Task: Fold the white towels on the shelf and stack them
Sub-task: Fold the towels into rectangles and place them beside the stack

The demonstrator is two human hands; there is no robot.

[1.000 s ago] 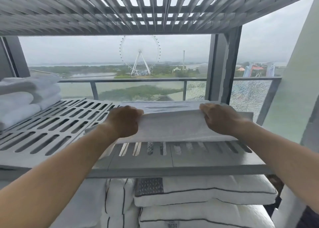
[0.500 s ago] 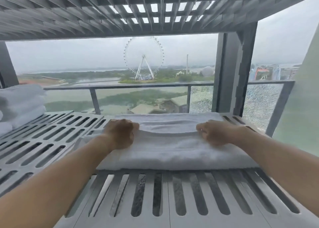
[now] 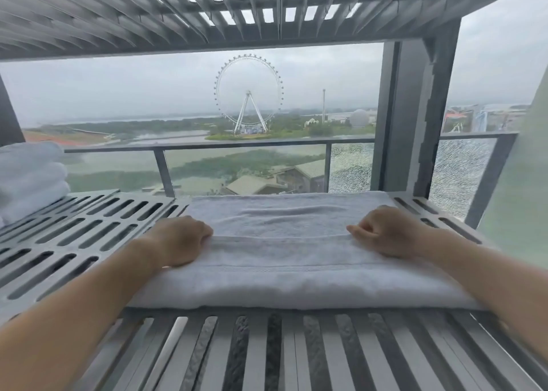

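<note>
Lying part-folded on the slotted shelf [image 3: 74,233], the white towel [image 3: 284,269] has its upper layer's edge pinched by the left hand [image 3: 178,239] and right hand [image 3: 385,232], fingers curled. Uneven pulling could skew the fold, and a hard shove might push it past the shelf's far edge.

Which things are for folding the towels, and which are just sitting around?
For the job:
flat towel
left hand and right hand, gripping it
folded towel stack
slatted shelf

Just there:
Ferris wheel
balcony railing
cracked glass
</note>
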